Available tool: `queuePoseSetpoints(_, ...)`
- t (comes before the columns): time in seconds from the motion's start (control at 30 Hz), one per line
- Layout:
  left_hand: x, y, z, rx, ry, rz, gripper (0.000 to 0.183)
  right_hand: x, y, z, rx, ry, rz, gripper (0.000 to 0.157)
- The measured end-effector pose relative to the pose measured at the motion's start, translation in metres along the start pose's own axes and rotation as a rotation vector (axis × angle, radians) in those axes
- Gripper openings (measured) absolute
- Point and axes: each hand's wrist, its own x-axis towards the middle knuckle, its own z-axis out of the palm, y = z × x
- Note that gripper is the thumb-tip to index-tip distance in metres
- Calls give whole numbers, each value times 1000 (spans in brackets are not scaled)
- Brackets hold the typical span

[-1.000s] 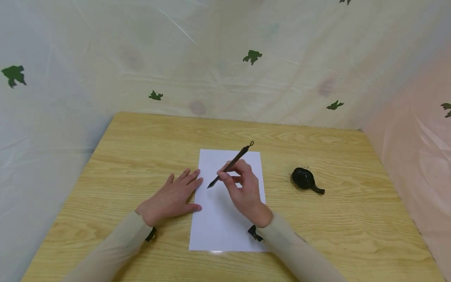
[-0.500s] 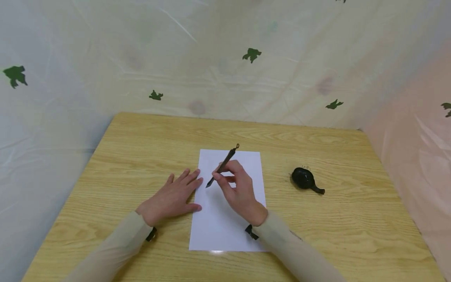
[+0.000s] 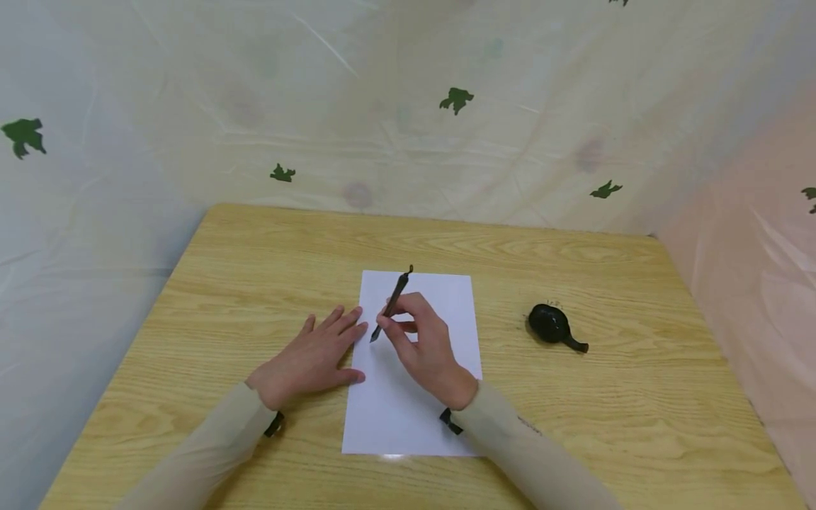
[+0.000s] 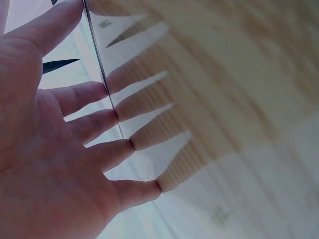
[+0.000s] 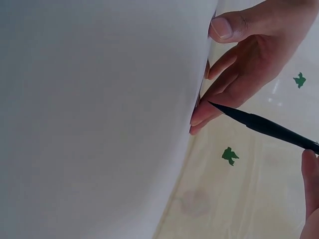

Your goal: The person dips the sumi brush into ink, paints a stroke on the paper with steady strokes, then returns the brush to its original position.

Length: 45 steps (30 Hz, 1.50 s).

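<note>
Dark brush (image 3: 399,286) slanted above a white sheet (image 3: 389,418) — its tip just clear of the surface, near the left edge.
The right hand's (image 3: 423,347) grip pinches the brush between thumb and fingers, the looped end pointing up and away from the person; the left hand (image 3: 312,358) lies flat with fingers spread, thumb and some fingertips over the sheet's left edge, the rest on the wood-grain counter (image 3: 255,248). To the right — well apart from the sheet — sits a black, rounded object (image 3: 550,323) with a short handle.
</note>
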Motion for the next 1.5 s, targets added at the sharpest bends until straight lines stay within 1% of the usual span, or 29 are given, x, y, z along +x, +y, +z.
queuePoseSetpoints(0.33, 0, 1, 0, 4, 2, 2, 83, 1, -3, 2, 11, -50, 34, 34)
queuePoseSetpoints(0.7, 0, 1, 0, 14, 2, 8, 83, 3, -2, 4, -7, -74, 9, 32)
queuePoseSetpoints(0.93, 0, 1, 0, 3, 10, 8, 84, 3, -1, 5, -5, -93, 26, 29)
queuePoseSetpoints(1.13, 1, 0, 2, 1, 17, 14, 84, 1, -1, 6, -12, -103, 35, 39)
queuePoseSetpoints(1.3, 3, -1, 4, -2, 19, 17, 85, -1, 2, 6, -29, -111, 28, 42)
queuePoseSetpoints(1.5, 3, 0, 5, -2, 21, 18, 85, -2, 4, 6, -48, -112, -8, 30)
